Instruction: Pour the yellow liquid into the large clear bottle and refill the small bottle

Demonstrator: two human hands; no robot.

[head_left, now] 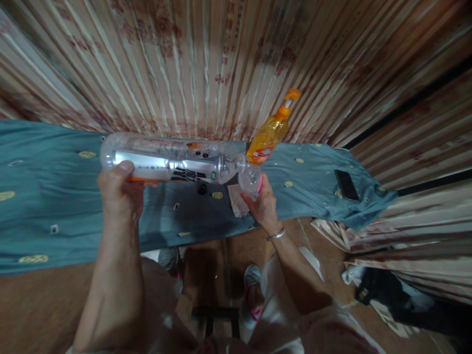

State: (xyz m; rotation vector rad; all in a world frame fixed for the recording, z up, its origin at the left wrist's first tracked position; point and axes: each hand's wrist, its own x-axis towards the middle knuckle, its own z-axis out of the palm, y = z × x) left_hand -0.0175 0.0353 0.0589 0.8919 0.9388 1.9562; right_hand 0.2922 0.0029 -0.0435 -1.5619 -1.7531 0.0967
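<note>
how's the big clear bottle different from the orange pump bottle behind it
The big clear bottle lies sideways in the air, gripped by the left hand; the orange pump bottle stands on the teal cloth, untouched. The clear bottle is colourless with a silver label and its mouth meets a small cup in the right hand; the pump bottle holds orange liquid under a pump top. Both are see-through plastic.

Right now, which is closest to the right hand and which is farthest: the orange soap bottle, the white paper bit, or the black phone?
1. White paper bit: just left of the right hand, on the teal cloth.
2. Orange soap bottle: behind the hand, by the curtain.
3. Black phone: far right on the cloth.
</note>
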